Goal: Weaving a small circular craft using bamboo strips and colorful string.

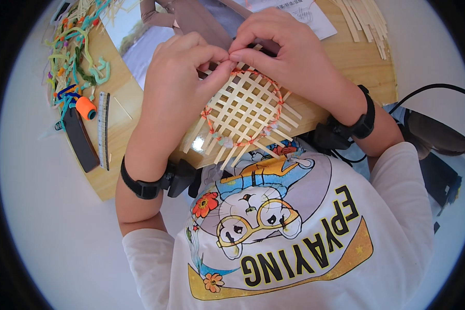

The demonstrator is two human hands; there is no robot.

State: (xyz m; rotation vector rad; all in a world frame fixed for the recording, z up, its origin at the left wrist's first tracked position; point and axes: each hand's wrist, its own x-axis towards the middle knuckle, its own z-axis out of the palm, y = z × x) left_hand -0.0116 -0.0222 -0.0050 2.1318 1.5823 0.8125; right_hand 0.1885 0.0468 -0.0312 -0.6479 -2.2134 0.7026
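Note:
A small round lattice of woven pale bamboo strips, ringed by an orange-red cord with white beads, sits tilted over the near edge of the wooden table. My left hand grips its upper left rim, thumb and forefinger pinched at the top of the ring. My right hand comes from the right and pinches the same spot on the top rim, fingertips touching those of the left. Both wrists wear black bands.
Colourful pipe cleaners and strips lie piled at the table's far left, with an orange spool, a clear ruler and a black flat object. Loose bamboo strips and a printed sheet lie at the back right. Black cables run on the right.

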